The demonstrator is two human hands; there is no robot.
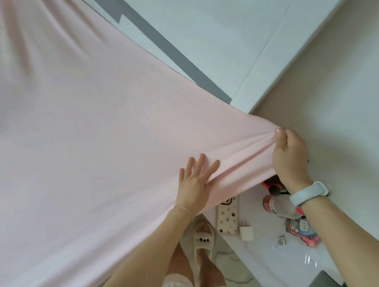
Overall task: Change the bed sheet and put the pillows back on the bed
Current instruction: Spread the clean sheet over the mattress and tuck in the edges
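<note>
The pink bed sheet [73, 127] is drawn taut across most of the mattress [233, 31], and its free corner runs out past the mattress corner to a gathered point at the right hand [291, 154]. That hand has its fingers curled round the bunched fabric, thumb on top, so the sheet fans away from the grip in tight folds toward the bed. The left hand [197, 180] lies nearer the person than that gather, fingers straight and spread, pressing flat on the cloth; a ridge of fabric rises just beside its thumb. A pale blue watch [309, 193] sits on the right wrist and a thin bracelet [184, 209] on the left.

Beyond the sheet's far edge the mattress shows bare white with a grey band [168, 50] along it, and its corner ends just short of the gripped bunch. Past that corner lies open beige floor [334, 81]. Below the sheet's near edge stands a white bedside surface [266, 244] carrying a patterned phone case [228, 216], a white charger plug [246, 229] and a red-and-white bottle [279, 204], all close under the right forearm. A foot in a cream slipper [203, 237] stands between the sheet's hanging edge and that surface.
</note>
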